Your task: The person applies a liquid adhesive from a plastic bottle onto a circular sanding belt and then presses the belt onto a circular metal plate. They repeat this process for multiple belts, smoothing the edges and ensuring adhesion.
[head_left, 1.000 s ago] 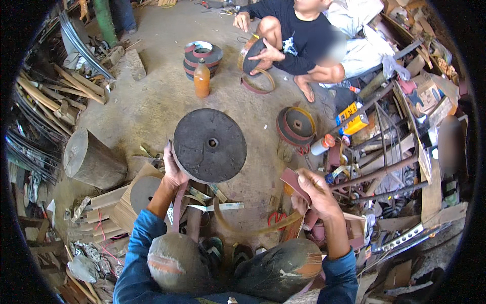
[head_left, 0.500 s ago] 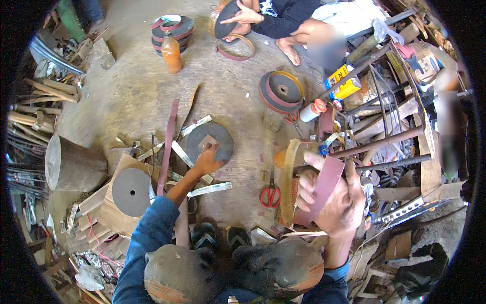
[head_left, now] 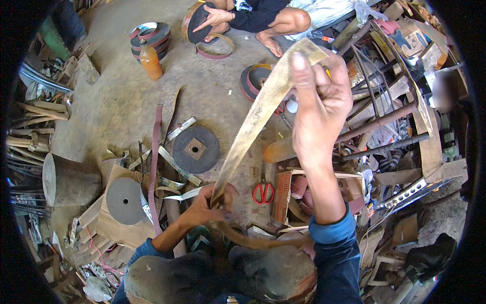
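Between my hands runs a long sanding belt strip (head_left: 260, 116), its tan backing facing up. My right hand (head_left: 321, 111) pinches the upper end between thumb and fingers, raised over the floor. Lower down, near my knees, my left hand (head_left: 205, 210) is closed round the strip, which curls on below it toward the right. Beyond my left hand lies a dark grey disc (head_left: 206, 158) with a square wooden centre. A maroon abrasive strip (head_left: 155, 162) rests left of that disc. Scissors (head_left: 263, 193) with red handles lie right of my left hand.
A box (head_left: 282, 197) with rolled maroon pieces stands at right, near a metal frame (head_left: 377, 124). Left are another grey disc (head_left: 124, 200) and a log (head_left: 71, 180). Farther off are an orange bottle (head_left: 150, 63), stacked wheels (head_left: 159, 43), and a co-worker's hand (head_left: 217, 17) on a disc.
My left hand has left the grey disc's centre and come back to grip the strip. My right hand has lifted and turned the strip, drawing it out lengthwise. The view has shifted slightly.
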Motion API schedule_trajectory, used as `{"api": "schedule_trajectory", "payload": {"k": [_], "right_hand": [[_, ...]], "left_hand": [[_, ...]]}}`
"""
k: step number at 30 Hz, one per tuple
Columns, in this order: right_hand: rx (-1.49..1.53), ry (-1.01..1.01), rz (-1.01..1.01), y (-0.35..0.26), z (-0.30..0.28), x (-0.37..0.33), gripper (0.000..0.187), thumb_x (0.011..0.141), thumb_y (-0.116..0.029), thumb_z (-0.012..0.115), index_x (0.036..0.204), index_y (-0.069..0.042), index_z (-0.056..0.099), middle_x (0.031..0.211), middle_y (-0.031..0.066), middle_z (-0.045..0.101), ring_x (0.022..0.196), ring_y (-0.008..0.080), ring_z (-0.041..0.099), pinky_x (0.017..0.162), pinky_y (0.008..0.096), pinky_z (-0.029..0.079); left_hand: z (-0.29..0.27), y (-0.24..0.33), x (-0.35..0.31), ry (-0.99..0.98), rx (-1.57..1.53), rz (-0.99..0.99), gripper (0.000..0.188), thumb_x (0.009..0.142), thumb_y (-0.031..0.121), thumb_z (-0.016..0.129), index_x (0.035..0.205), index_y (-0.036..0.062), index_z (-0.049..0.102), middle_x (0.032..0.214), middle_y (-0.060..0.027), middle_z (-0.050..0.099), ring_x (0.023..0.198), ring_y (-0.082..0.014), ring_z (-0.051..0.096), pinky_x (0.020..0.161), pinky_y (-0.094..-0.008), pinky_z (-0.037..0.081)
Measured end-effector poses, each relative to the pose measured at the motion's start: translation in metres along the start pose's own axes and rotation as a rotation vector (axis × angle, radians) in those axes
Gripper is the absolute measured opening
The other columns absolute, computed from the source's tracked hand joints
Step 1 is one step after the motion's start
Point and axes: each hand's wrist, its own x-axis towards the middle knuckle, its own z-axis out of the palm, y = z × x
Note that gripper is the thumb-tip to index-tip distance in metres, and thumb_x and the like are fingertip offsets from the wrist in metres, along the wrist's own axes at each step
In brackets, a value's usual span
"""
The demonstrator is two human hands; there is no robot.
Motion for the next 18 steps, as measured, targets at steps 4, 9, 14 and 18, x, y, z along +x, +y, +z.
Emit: {"api": "schedule_trajectory", "payload": {"k": [4,9,14,18], "right_hand": [[-0.320,-0.033,0.115,0.021,-0.017,-0.007,0.017,0.102,-0.017,0.058,0.095,-0.002,0.057,0.067,-0.0029,0.056,0.057,0.0009,0.046,0.051,0.0208,0.039],[-0.191,-0.100,0.454,0.063,-0.033,-0.048,0.017,0.103,-0.018,0.055,0.097,-0.003,0.054,0.067,-0.0029,0.056,0.055,0.0033,0.052,0.047,0.0227,0.043],[-0.213,-0.198,0.746,0.097,-0.038,-0.102,0.023,0.098,-0.018,0.064,0.109,-0.002,0.052,0.092,0.0065,0.068,0.082,0.0103,0.066,0.065,0.0285,0.055],[-0.010,-0.194,0.817,0.105,-0.048,-0.135,0.033,0.094,-0.016,0.069,0.120,-0.001,0.054,0.107,0.0080,0.070,0.087,0.0111,0.064,0.072,0.0278,0.053]], "left_hand": [[0.002,-0.046,-0.024,0.455,0.080,-0.128,0.029,0.101,0.018,0.058,0.125,0.0018,0.056,0.097,-0.0017,0.061,0.086,-0.0070,0.054,0.077,-0.0243,0.046],[-0.009,-0.065,-0.036,0.331,0.381,-0.231,0.035,0.105,0.021,0.051,0.133,-0.0003,0.055,0.119,-0.0069,0.063,0.110,-0.0171,0.058,0.098,-0.0324,0.044],[-0.003,-0.033,-0.017,0.452,0.188,-0.035,0.041,0.100,0.012,0.057,0.138,-0.0030,0.050,0.124,-0.0097,0.063,0.116,-0.0222,0.060,0.101,-0.0351,0.046],[-0.003,-0.021,-0.002,0.624,-0.055,-0.198,0.032,0.097,0.007,0.061,0.127,-0.0039,0.060,0.115,-0.0081,0.068,0.095,-0.0137,0.066,0.085,-0.0274,0.054]]}}
